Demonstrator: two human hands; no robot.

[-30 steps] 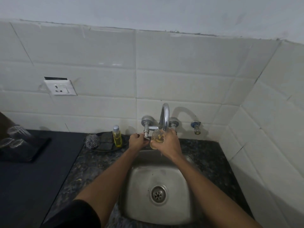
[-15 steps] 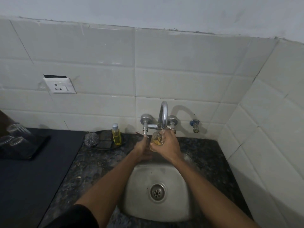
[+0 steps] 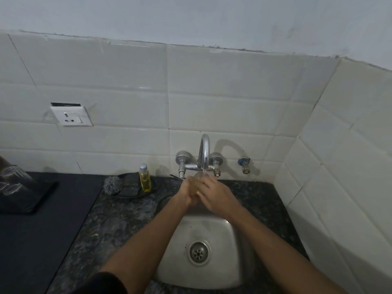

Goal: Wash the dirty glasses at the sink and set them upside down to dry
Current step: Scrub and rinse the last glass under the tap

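Both hands [image 3: 209, 193] around glass [image 3: 196, 183] under tap [image 3: 204, 153]

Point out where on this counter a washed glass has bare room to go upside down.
Bare dark mat left of the sink, in front of the black tray. Bare speckled counter right of the tap. Crowded: the dish with scrubber and soap bottle; tray holds glasses.

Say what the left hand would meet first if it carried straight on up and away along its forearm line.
The left hand already grips the glass. Carried straight on, it would probably reach the tap's left valve and lever, then the tiled wall; depth is unclear.
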